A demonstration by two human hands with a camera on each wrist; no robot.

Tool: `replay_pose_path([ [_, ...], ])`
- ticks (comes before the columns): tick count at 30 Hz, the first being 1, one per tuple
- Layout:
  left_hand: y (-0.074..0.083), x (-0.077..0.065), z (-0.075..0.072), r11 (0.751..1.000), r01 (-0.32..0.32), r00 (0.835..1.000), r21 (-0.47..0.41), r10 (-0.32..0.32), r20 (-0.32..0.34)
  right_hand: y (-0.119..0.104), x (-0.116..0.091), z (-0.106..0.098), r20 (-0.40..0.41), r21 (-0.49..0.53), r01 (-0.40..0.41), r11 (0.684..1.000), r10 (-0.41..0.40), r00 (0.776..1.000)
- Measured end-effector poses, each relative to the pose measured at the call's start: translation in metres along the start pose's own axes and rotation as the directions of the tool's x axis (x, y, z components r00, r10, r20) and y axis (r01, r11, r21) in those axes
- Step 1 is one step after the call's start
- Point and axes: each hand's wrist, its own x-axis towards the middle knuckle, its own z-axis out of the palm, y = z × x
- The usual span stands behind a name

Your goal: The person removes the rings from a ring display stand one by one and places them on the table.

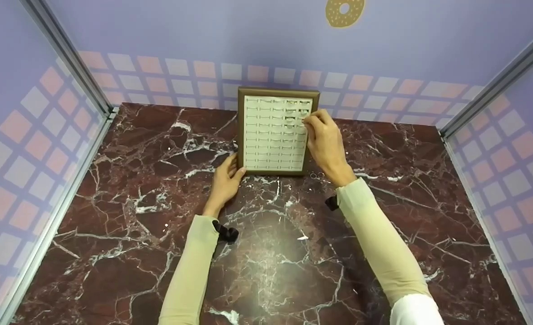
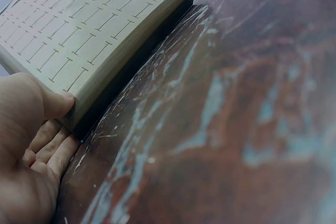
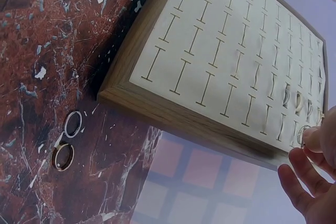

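Marbled table (image 1: pixel 113 280) beneath all. Your ring board (image 1: pixel 275 172) stands propped up on it. Your left hand (image 1: pixel 226 178) grips its lower left corner, thumb in front. Your right hand (image 1: pixel 325 140) pinches a ring (image 3: pixel 303 134) against its upper right part. Judged step: seating that ring; next likely calls for a straight push, board steadied. Two loose rings (image 3: pixel 63 157) lie near the lower right corner.

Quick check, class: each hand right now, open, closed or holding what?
Left hand: holding the display board by its lower left corner.
Right hand: pinching a ring at the board's right side.
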Motion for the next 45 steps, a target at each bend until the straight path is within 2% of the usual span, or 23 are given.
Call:
replay_pose_path([
  [10,0.000,0.001,0.001,1.000,-0.005,1.000,-0.002,0.005,0.007,0.010,-0.014,-0.010,-0.019,-0.009,0.041,0.999,-0.041,0.999],
  [17,0.002,-0.001,0.001,1.000,0.008,1.000,-0.011,-0.008,0.000,0.023,-0.030,-0.014,-0.012,0.007,0.036,0.999,-0.036,0.999],
  [33,0.004,-0.002,0.002,1.000,0.013,1.000,-0.015,-0.013,-0.017,0.047,-0.062,-0.023,0.043,0.021,-0.014,1.000,0.013,0.999],
  [45,0.003,-0.002,0.001,1.000,0.017,1.000,-0.010,-0.017,-0.009,0.064,-0.084,-0.029,0.112,-0.018,-0.062,0.998,0.064,0.992],
])
